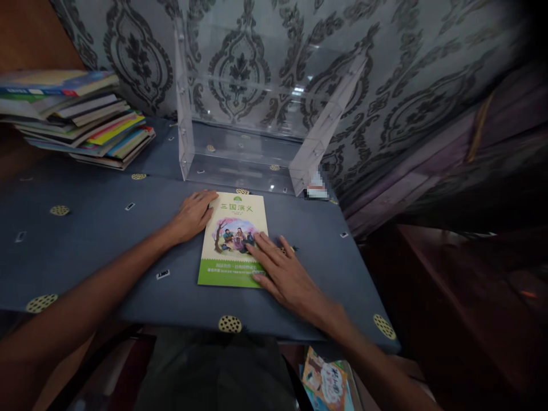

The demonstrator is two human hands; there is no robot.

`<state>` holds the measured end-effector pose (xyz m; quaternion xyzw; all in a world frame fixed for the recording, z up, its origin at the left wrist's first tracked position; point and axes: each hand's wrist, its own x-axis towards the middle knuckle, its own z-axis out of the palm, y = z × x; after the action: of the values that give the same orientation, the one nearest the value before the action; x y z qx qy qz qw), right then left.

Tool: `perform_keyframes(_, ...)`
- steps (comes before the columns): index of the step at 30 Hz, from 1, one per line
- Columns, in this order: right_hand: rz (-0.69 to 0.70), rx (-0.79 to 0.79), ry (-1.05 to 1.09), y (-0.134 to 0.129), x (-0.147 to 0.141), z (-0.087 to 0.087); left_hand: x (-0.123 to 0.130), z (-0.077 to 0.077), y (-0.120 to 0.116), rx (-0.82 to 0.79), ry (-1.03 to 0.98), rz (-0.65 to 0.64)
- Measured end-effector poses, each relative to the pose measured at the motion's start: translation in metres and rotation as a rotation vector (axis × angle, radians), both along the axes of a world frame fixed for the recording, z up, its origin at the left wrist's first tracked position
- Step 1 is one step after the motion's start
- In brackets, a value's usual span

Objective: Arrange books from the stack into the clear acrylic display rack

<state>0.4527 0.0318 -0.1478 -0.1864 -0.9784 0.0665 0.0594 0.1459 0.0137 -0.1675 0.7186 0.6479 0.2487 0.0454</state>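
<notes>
A closed paperback book (233,234) with a cream and green cover lies flat on the blue table cloth (166,302), its picture side up. At its upper left corner rests my left hand (192,217), fingers stretched along the edge. My right hand (286,271) lies over the lower right part of the cover, fingers spread, hiding some of the picture and green band. Neither hand grips the book. Just behind it stands a clear acrylic shelf (240,174) with several tiers and no books on them.
A tall, uneven stack of books (85,120) stands at the back left. Beside the shelf's right foot is a small blurred-out item (317,185). More books (327,379) sit below the table's front edge. A patterned curtain (240,63) hangs behind the table.
</notes>
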Motion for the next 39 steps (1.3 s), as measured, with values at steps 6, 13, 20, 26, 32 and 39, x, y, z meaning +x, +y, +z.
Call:
perform_keyframes(6,0.261,-0.051,0.039,-0.050,-0.048,0.015,0.001,0.000,0.001,0.020,0.012,-0.016)
perform_keyframes(13,0.331,-0.108,0.045,-0.070,-0.051,0.006,0.001,0.000,0.001,0.033,0.035,-0.031)
perform_keyframes(20,0.116,-0.080,0.052,-0.061,0.002,0.002,0.002,0.004,0.000,-0.004,0.042,-0.022)
perform_keyframes(26,-0.010,-0.056,0.057,-0.045,0.029,-0.006,0.003,0.005,-0.001,-0.013,0.031,0.008)
perform_keyframes(32,-0.011,-0.103,0.045,0.002,0.017,-0.006,0.003,0.006,-0.002,-0.012,0.046,0.031)
perform_keyframes(39,-0.062,-0.186,0.082,0.081,-0.037,-0.014,0.003,0.008,-0.001,-0.016,0.054,0.019)
